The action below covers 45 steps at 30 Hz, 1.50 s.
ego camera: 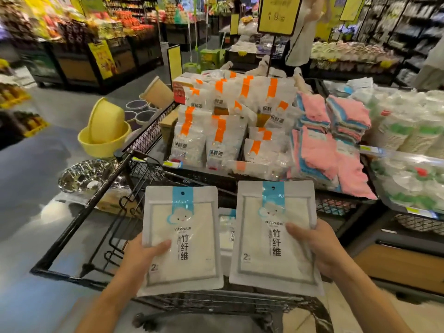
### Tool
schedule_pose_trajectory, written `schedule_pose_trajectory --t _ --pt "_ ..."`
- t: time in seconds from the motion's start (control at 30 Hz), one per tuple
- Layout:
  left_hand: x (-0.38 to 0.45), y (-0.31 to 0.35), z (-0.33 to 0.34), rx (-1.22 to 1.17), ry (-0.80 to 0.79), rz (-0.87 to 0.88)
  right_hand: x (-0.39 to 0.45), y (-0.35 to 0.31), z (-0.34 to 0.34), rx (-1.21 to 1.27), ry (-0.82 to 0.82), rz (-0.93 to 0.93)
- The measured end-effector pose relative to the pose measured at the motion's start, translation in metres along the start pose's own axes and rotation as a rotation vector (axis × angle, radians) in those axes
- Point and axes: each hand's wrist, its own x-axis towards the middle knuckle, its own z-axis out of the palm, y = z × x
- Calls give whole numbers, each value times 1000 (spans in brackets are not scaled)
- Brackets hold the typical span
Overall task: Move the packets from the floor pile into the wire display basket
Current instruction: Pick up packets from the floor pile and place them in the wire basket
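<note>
I hold two flat white packets with blue top tabs upright over a black wire display basket. My left hand grips the left packet at its lower left edge, thumb across the front. The right packet is gripped on its right side by my right hand, thumb on the front. Between the two, another packet of the same kind shows lower down, inside the basket. The floor pile is out of sight.
Behind the basket a display table holds orange-striped bags, stacked pink and blue cloths and paper cups. Yellow basins and steel bowls sit on the floor at left. A price sign stands behind.
</note>
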Motion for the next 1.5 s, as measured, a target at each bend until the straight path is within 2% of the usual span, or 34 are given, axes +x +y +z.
schedule_pose_trajectory --t 0.53,0.77,0.9,1.1,1.23,1.33,1.5 --pt "136 -38 32 85 152 -233 171 79 26 -81 12 306" --pt "218 -72 26 146 87 -339 219 120 47 -159 85 431" --pt "269 -90 27 195 -17 -368 246 141 66 -225 110 490" --pt "332 -115 30 270 -84 -438 282 166 98 -356 153 552" --pt "360 -137 32 345 -104 -479 295 186 108 -404 260 609" --pt "367 -148 34 474 -78 -433 301 199 115 -487 336 614" --pt "370 -163 39 858 -118 -209 302 208 129 -785 404 520"
